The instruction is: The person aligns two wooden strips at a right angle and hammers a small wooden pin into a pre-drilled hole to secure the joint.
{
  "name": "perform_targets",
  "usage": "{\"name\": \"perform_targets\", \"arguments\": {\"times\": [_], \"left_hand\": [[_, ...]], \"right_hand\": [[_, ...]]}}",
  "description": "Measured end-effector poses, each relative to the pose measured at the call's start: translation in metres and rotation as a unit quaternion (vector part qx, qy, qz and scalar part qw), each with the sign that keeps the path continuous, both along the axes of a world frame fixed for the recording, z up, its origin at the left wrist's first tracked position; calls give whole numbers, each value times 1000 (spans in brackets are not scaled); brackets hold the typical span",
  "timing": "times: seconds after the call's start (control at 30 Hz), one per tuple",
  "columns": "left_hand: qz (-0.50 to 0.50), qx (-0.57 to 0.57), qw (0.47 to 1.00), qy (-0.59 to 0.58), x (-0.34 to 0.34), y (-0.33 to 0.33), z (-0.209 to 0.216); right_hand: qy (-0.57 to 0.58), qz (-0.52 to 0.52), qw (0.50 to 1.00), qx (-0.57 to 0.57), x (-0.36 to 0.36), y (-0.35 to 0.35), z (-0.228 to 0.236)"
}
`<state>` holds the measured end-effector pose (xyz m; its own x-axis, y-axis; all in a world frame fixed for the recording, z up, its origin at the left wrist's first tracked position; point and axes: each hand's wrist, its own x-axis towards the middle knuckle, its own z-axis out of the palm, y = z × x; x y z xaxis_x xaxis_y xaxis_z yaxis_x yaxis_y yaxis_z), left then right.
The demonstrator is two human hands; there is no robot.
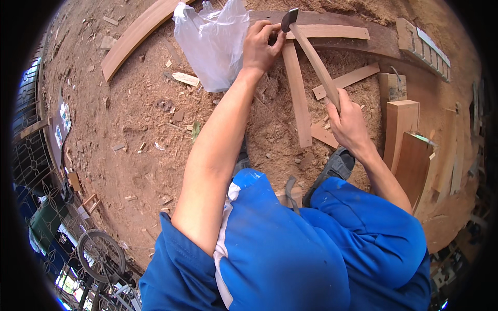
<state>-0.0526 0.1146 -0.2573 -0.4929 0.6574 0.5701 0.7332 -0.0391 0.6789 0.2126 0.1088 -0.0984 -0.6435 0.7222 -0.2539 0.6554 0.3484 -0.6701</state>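
Note:
My right hand [348,120] grips a hammer [317,62] low on its wooden handle. The dark hammer head is up beside the fingertips of my left hand [260,47]. Those fingers are pinched together at the joint of two thin wooden slats; anything between them is too small or hidden to make out. One slat [337,32] lies sideways along a dark plank [381,39], while the other slat [297,101] runs from the joint down toward me. A white translucent plastic bag [211,49] sits just left of my left hand.
A curved board [136,39] lies at the upper left. Another short slat [353,79] rests on the sawdust. Wooden blocks [402,124] stand at the right, beside a slotted wooden piece [423,49]. A bicycle [101,256] is by a metal grille at the lower left.

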Motion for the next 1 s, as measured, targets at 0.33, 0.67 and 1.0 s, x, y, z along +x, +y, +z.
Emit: {"name": "perform_targets", "arguments": {"times": [0.33,0.67,1.0], "left_hand": [[-5,-7,1000,-9,-1,2,3],[-7,-5,1000,2,1,1,3],[-10,-8,1000,-21,2,1,3]], "right_hand": [[-16,7,1000,-10,-2,0,2],[-7,-6,1000,-10,2,1,-2],[15,-8,1000,10,6,-1,-6]]}}
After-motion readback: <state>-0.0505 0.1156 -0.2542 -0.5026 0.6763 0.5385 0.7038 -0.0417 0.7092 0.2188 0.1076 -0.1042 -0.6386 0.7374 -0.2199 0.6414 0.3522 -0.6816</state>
